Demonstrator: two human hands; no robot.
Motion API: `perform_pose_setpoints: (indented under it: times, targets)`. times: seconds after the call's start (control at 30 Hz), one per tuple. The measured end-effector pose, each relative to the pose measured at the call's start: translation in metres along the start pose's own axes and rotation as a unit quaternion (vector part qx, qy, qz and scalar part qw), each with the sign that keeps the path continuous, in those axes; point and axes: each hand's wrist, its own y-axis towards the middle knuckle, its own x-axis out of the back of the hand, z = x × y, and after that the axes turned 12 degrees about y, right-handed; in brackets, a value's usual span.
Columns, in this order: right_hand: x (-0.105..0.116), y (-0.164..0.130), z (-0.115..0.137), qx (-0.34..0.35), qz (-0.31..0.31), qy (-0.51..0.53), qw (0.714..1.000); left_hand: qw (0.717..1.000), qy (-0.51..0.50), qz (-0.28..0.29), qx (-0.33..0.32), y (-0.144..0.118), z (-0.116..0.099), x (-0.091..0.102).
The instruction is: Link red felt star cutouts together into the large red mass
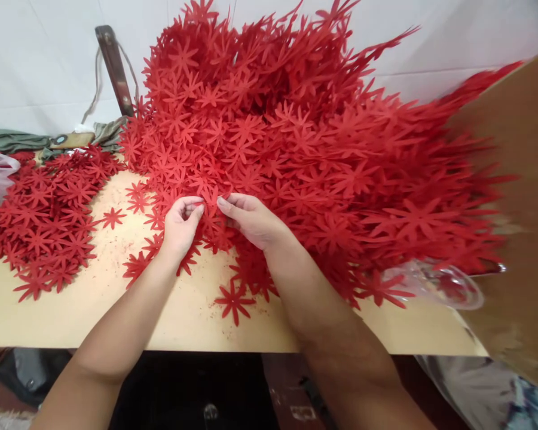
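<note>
Hands first, from the head view, the only one I have: my left hand [182, 222] and my right hand [251, 220] meet at the near edge of the big heap of red flower cutouts [296, 155], which covers the middle and right of the counter [94, 316]. Left grip is pinched together, thumb against fingertips, on the edge of one red flower [211, 200] at the foot of the heap. Right grip has its fingers curled in on the same spot, thumb tucked close; I judge it nips that same piece, though petals hide the contact.

Off to the left sits a flatter, spread-out pile of flowers [45, 221], well apart from the hands, with a few loose flowers between, and one stray flower [234, 301] lies near the front edge. A clear plastic bag [434, 283] lies on the right beside the heap, and a brown board [520, 209] leans in from that side.

To do this well, I'd say: pinch only the top layer, peel slowly along the petals rather than tug, since these thin points look likely to tear or catch on neighbours. Keep the other hand steadying the stack below.
</note>
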Motion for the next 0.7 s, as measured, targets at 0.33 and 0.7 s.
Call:
perform_pose_setpoints:
  times: [0.33, 0.7]
  targets:
    - [0.009, 0.004, -0.018, 0.157, -0.064, -0.157, 0.973, 0.972, 0.168, -0.040, -0.161, -0.009, -0.002, 0.006]
    - [-0.002, -0.004, -0.027, 0.162, -0.052, -0.124, 0.977, 0.978, 0.154, 0.073, -0.117, -0.016, -0.011, 0.000]
